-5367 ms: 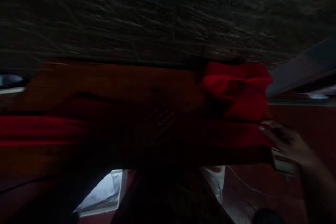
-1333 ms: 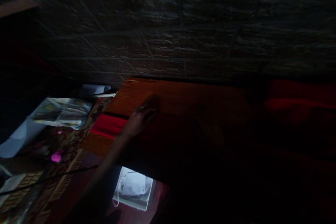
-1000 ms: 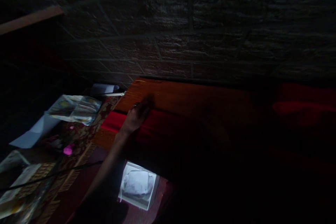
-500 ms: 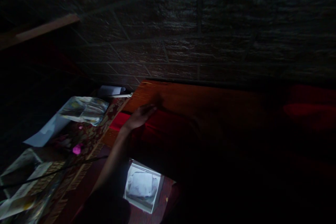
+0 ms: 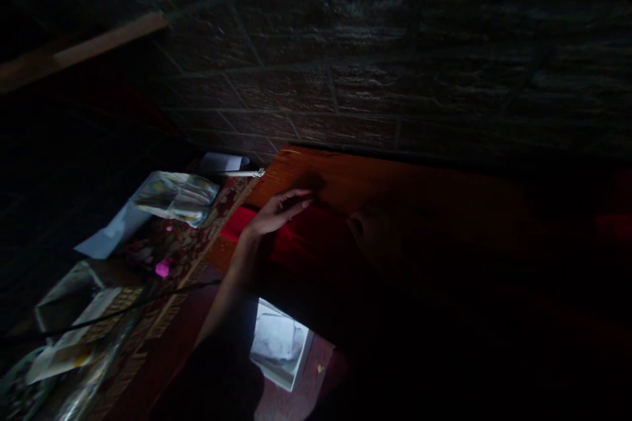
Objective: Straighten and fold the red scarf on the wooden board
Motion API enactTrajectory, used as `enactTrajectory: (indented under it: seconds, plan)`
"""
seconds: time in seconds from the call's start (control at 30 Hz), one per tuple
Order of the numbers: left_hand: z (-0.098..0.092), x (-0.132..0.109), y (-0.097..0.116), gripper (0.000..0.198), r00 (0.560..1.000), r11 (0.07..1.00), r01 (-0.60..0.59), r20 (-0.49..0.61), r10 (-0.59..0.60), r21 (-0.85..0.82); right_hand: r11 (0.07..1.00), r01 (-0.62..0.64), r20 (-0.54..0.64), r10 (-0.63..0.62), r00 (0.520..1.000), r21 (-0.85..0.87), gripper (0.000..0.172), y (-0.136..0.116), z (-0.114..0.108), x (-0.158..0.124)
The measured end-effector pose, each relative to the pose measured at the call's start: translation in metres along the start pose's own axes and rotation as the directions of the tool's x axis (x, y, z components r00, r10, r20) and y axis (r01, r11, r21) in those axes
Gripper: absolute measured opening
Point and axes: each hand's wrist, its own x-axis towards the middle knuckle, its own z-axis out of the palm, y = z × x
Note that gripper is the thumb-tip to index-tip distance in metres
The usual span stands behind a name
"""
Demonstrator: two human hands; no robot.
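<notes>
bare wooden board lying open right of the left hand, brick wall closing off behind, papers crowding the left side

1. the wooden board runs along the foot of the brick wall, which stands behind it.
2. a cloth strip lies on the board's near side, along its length.
3. the left hand rests on the cloth's left part, fingers toward the board.
4. right of it, a shape that may be the right hand lies on the cloth; too dark to be sure.
5. left of the board, a crumpled packet lies on a patterned mat.
6. below the board's near edge sits an open box.
</notes>
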Motion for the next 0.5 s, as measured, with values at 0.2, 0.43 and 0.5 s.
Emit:
enactTrajectory:
  seconds: [0.2, 0.43, 0.5]
  plan:
    - [-0.006, -0.054, 0.002, 0.08, 0.996, 0.989, -0.074, 0.064, 0.066, 0.129, 0.998, 0.011, -0.044, -0.013, 0.999, -0.056, 0.038, -0.007, 0.0, -0.001]
    - [0.026, -0.062, -0.008, 0.049, 0.972, 0.94, -0.071, -0.188, 0.14, 0.332, 0.995, 0.062, -0.072, -0.067, 0.995, -0.076, 0.037, -0.005, 0.001, -0.004]
    - [0.035, -0.055, -0.004, 0.047, 0.954, 0.908, -0.029, -0.26, 0.15, 0.418, 0.995, 0.067, -0.083, -0.073, 0.994, -0.072, 0.035, -0.004, 0.002, -0.004]
